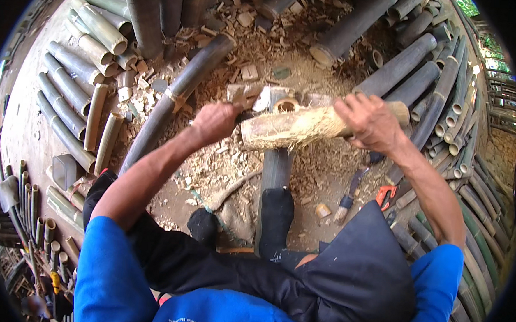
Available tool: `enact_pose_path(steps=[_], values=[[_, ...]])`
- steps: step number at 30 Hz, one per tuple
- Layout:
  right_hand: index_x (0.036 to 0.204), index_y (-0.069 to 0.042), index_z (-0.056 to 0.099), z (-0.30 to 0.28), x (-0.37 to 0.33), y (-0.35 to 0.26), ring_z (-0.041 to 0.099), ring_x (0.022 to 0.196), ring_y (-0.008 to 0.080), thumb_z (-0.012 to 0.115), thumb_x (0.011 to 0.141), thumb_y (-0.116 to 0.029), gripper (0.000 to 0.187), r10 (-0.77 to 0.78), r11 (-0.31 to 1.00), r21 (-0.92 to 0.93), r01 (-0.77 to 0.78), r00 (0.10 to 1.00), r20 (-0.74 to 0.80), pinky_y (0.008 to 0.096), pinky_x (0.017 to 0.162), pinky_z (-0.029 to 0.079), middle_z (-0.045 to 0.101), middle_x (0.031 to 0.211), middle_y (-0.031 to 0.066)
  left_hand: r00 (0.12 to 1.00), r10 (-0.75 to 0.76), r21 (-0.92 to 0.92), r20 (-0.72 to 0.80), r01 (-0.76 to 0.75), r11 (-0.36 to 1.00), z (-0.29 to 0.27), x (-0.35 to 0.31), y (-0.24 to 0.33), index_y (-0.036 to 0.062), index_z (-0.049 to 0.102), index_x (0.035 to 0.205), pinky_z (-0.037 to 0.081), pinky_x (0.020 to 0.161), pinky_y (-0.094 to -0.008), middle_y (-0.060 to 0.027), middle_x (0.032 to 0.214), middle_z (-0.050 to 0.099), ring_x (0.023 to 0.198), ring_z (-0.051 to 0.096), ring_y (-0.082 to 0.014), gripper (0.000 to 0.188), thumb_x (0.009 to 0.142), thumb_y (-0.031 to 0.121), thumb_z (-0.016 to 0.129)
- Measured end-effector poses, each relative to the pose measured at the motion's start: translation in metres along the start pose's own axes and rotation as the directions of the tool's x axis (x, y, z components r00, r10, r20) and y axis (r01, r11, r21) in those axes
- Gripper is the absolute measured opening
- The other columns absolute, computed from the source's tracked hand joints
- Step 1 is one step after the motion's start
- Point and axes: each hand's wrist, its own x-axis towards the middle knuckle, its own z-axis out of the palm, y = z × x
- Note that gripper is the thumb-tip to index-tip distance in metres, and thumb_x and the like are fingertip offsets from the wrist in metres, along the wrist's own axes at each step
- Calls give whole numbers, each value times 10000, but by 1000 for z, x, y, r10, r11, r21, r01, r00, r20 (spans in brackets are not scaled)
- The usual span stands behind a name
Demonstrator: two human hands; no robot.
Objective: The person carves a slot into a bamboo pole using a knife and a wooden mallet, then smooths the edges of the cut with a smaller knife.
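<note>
Bamboo piece [295, 128] crosswise at far end of pole [277, 168]; contact with pole unclear. Looks stiff, moderately heavy; frayed fibres likely rough, splintery, bare ends slicker. Right hand [370, 121], right of pole, wraps piece near its right end: sensible hold, beyond worst fraying. Left hand [214, 122], left of pole, fist closed around dark handle [240, 118]; rest of tool hard to make out.

Room over shavings [214, 169], dark pole [155, 126] barrier leftward
</note>
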Motion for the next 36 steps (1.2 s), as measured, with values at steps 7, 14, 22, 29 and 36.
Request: enact_pose_path(steps=[7,14,22,29,36], values=[[1338,-63,451,-42,-14,-14,712,1012,311,831,784,-211,688,582,670,656,-349,794,-173,405,844,584,670,1181,195,976,126,-595,-175,-207,777,-42,2,-28,36,766,974,502,521,-325,-38,682,699,584,625,-102,461,795,455,833],[1318,22,454,-53,-3,-46,595,1101,163,813,831,-240,660,761,109,969,-223,646,63,332,980,478,633,1196,112,923,294,23,-248,-298,954,-65,2,-49,92,782,1019,505,578,-430,-142,674,682,601,663,-286,486,963,547,621],[1333,1,454,-31,13,-82,670,1046,341,739,849,-245,613,614,286,821,-494,752,239,437,979,532,649,1173,232,971,132,64,-197,-122,991,-66,-7,-36,131,790,963,522,547,-436,-124,663,688,590,674,-301,464,949,564,623],[1368,33,447,-35,26,-71,677,1053,324,730,857,-287,666,601,252,878,-408,777,189,438,965,527,661,1200,239,967,175,-14,-183,-180,983,-66,-3,-44,88,778,910,498,533,-457,-136,637,664,575,663,-307,507,957,565,612],[1282,-4,484,-41,41,-52,656,1091,356,727,845,-281,571,447,259,719,-645,740,503,493,944,539,647,1178,243,968,200,1,-153,-203,979,-63,3,-46,30,749,860,485,536,-459,-151,603,633,549,637,-303,556,950,565,626]])
